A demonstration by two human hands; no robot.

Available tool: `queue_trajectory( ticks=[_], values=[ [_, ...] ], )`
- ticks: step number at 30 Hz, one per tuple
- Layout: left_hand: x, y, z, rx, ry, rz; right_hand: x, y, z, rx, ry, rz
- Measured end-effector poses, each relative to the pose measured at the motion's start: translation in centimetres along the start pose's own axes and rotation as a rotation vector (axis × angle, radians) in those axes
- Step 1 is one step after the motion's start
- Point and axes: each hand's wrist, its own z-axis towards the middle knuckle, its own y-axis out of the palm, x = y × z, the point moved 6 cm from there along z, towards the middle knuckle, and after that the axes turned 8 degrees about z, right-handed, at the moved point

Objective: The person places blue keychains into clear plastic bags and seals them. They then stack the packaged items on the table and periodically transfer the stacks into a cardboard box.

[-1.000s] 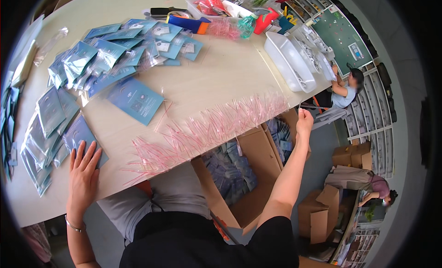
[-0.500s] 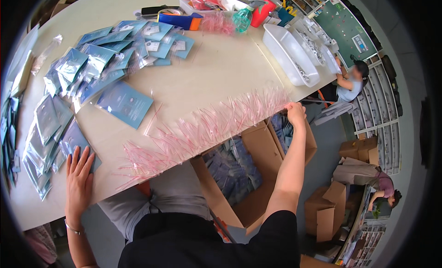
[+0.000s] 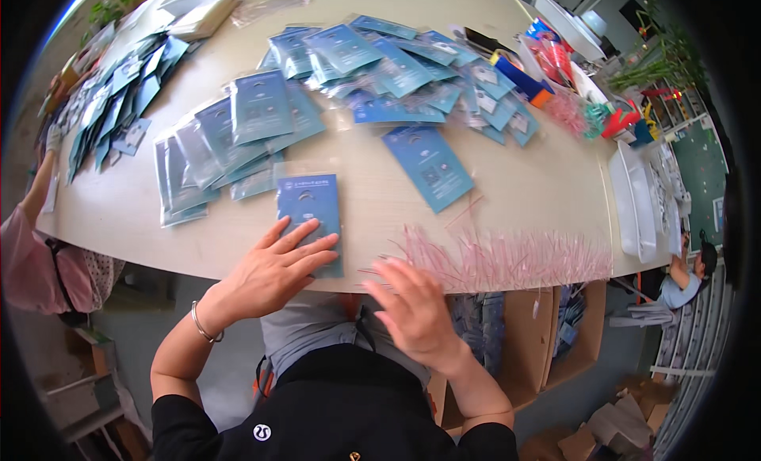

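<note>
My left hand [image 3: 273, 267] lies with spread fingers on a blue card in a clear plastic sleeve [image 3: 307, 193] at the table's near edge. The palm and fingers cover the card's lower left part. My right hand [image 3: 416, 310] hovers by the same edge, fingers stretched and apart, holding nothing I can see. Close to its fingertips begins a long row of thin pinkish strips [image 3: 507, 259], laid side by side along the edge. Beyond the hands, another sleeved blue card [image 3: 428, 168] lies slanted on its own.
Piles of sleeved blue cards [image 3: 261, 108] cover the far and left table. White bins [image 3: 632, 199] stand at the right end, near a red bottle [image 3: 622, 120]. Open cartons [image 3: 527, 342] sit below the edge. Another person's arm [image 3: 40, 179] reaches in at far left.
My view has turned left. My right hand has come from the far right end of the strip row to its left end, its fingers now apart. My left hand remains on a sleeved card.
</note>
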Motion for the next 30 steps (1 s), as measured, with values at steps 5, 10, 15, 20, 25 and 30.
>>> queue_trajectory(
  ticks=[5, 10, 15, 20, 25, 30],
  values=[
    [-0.3, 0.4, -1.1, 0.024, 0.034, -0.096, 0.1, 4.3, 2.6, -0.013, -0.053, -0.013],
    [-1.5, -0.8, -2.9, 0.137, 0.026, -0.198, 0.6, 4.2, 2.5, 0.034, 0.008, 0.067],
    [-1.7, 0.1, -5.6, 0.238, -0.016, -0.045, 0.6, 4.3, 2.6, 0.099, 0.063, 0.09],
    [-1.8, 0.7, -6.2, 0.399, -0.131, -0.091, 0.9, 4.3, 2.7, 0.116, 0.194, 0.073],
    [-1.4, 0.2, -5.9, 0.48, -0.31, -0.175, 0.2, 4.4, 2.9, 0.105, 0.35, -0.021],
    [-1.2, 0.2, -5.7, 0.463, -0.434, -0.188, -0.3, 4.7, 2.9, 0.116, 0.447, -0.071]
  ],
)
